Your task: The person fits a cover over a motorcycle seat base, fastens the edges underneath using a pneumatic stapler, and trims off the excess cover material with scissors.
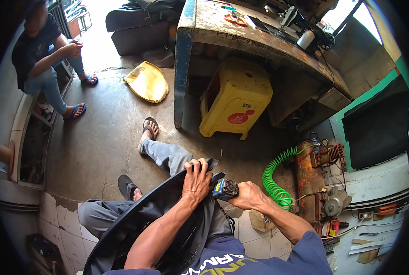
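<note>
A long black seat (136, 208) lies tilted across my lap, its hollow underside up and black covering material along its rim. My left hand (196, 183) is closed over the seat's far end, fingers curled over the covering at the edge. Just right of it, my right hand (249, 196) grips a blue and black staple gun (226, 189). The tool's nose is close to the seat's edge; whether it touches cannot be made out. A green coiled air hose (271, 181) runs behind my right forearm, where its end is hidden.
A rusty compressor (307, 176) stands at right beside hand tools. Ahead are a workbench (264, 39) with a sewing machine (292, 20) and orange-handled scissors (235, 19), and a yellow stool (239, 98). A yellow cover (147, 82) lies on the floor. Another person (46, 59) sits far left.
</note>
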A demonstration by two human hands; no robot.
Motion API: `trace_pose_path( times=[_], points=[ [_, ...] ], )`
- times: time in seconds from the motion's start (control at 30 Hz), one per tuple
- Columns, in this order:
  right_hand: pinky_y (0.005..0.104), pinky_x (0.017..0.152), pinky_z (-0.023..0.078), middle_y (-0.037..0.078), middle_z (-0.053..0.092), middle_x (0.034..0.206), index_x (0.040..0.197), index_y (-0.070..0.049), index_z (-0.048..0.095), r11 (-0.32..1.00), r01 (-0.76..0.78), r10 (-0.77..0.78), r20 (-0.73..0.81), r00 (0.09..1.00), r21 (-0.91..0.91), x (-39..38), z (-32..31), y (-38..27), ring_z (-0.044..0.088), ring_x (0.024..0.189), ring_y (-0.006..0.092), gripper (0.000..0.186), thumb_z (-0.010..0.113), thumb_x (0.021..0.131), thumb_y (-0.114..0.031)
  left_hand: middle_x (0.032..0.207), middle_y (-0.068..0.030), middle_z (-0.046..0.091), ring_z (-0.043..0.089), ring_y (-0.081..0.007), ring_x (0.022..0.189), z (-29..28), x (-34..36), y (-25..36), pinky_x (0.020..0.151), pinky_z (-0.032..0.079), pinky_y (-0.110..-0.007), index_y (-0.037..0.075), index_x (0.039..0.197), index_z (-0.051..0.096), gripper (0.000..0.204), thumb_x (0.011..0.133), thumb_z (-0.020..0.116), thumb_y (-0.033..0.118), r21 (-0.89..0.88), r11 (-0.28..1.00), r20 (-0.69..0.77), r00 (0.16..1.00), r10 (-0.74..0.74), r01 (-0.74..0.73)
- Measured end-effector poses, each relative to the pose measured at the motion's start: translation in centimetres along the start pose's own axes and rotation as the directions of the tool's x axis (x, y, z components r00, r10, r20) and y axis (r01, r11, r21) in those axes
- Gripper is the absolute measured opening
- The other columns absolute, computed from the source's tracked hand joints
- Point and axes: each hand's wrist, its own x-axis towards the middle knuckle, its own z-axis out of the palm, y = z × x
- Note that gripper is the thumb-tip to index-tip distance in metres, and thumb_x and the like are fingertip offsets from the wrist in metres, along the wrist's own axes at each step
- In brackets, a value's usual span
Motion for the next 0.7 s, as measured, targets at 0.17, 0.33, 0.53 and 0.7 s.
trace_pose_path(
  times=[0.17,0.33,0.53,0.7],
  points=[
    [0.0519,0.081,0.057,0.031,0.069,0.084,0.089,0.002,0.075,0.987,0.038,-0.039,-0.001,0.999,-0.156,0.1,-0.1,-1.6,0.07,0.086,0.0491,0.035,0.067,0.075,-0.029,0.133,-0.0172,0.049,0.044,-0.038,0.124,0.3,0.1,0.9,0.102,0.03,-0.056,0.018,0.107,0.075,0.029,0.095,0.051,0.028,0.063,0.997,-0.056,0.997,0.043,-0.04],
    [0.0499,0.079,0.058,0.032,0.07,0.084,0.088,0.004,0.075,0.992,-0.013,0.013,-0.001,1.0,-0.126,-0.4,0.2,-1.0,0.071,0.086,0.0481,0.04,0.069,0.076,-0.034,0.132,-0.0165,0.049,0.044,-0.0381,0.124,0.8,0.2,1.2,0.104,0.029,-0.056,0.018,0.103,0.076,0.026,0.093,0.054,0.029,0.03,0.999,-0.088,0.996,0.026,-0.023],
    [0.0512,0.082,0.056,0.031,0.071,0.086,0.092,0.003,0.075,0.989,-0.141,0.14,0.029,0.99,0.043,-1.9,-1.0,-1.7,0.071,0.088,0.0461,0.05,0.07,0.079,-0.044,0.138,-0.0192,0.047,0.043,-0.0403,0.126,0.9,0.1,0.5,0.103,0.029,-0.059,0.018,0.104,0.076,0.028,0.093,0.055,0.032,0.01,1.0,-0.077,0.997,-0.021,0.022],
    [0.0516,0.085,0.056,0.033,0.069,0.086,0.089,0.005,0.074,0.993,-0.017,0.019,0.015,1.0,-0.118,-1.5,0.7,-2.7,0.07,0.091,0.0475,0.041,0.067,0.076,-0.033,0.135,-0.0176,0.048,0.044,-0.0388,0.125,0.7,-0.1,0.6,0.103,0.03,-0.058,0.018,0.103,0.075,0.026,0.093,0.055,0.03,0.045,0.999,-0.078,0.997,-0.003,0.006]
  ],
)
